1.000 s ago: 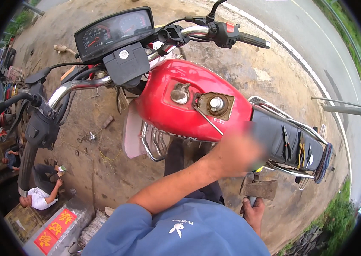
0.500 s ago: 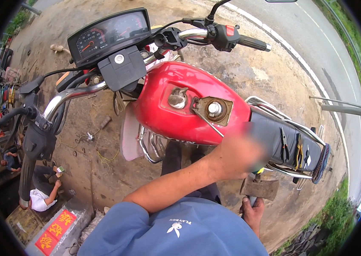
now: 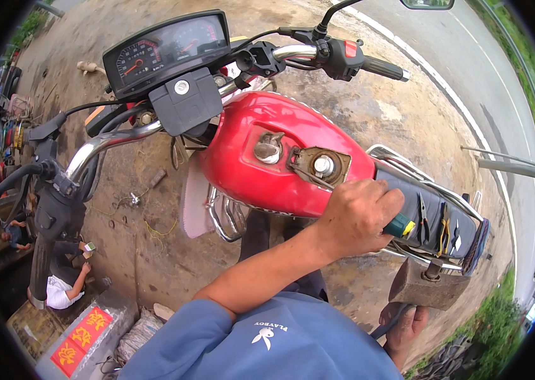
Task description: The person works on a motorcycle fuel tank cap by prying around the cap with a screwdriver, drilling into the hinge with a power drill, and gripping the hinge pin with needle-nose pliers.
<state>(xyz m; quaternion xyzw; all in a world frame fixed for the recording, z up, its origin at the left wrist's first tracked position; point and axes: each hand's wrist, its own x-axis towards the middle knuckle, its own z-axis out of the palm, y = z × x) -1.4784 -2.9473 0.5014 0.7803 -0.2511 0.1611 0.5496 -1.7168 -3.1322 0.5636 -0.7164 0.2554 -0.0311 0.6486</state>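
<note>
Handlebar [image 3: 110,133] in bent chrome takes up the left of the view, reaching in below the dark instrument panel [image 3: 166,56]. Next comes the red tank [image 3: 242,180], a worn metal fitting [image 3: 268,149] set in its top and, just right of that, a square-edged recess [image 3: 343,170] with a bright silver knob [image 3: 323,166] standing in its middle. The left hand [image 3: 362,214] is at the tank's lower right side, fingers curled tight, no gap showing, round a tool whose green and yellow handle [image 3: 399,226] juts out to the right. A thin shank [image 3: 319,182] seems to slope from that fist toward the recess; where its tip bears, I cannot tell. Good work here, I judge, rests on a steady tip and a firm wrist, since a skid could score the paint.

Farther right and lower, the right hand [image 3: 406,329] has its fingers folded round the hammer [image 3: 429,286] by its handle, close under the heavy head, which is apart from the green tool. So short a hold should suit small, controlled taps; landing square on the tool's end, left knuckles clear, they would waste least force. On the black seat [image 3: 399,180] lie dark-handled pliers [image 3: 423,218] and, beside them, yellow-handled pliers [image 3: 446,231]
</note>
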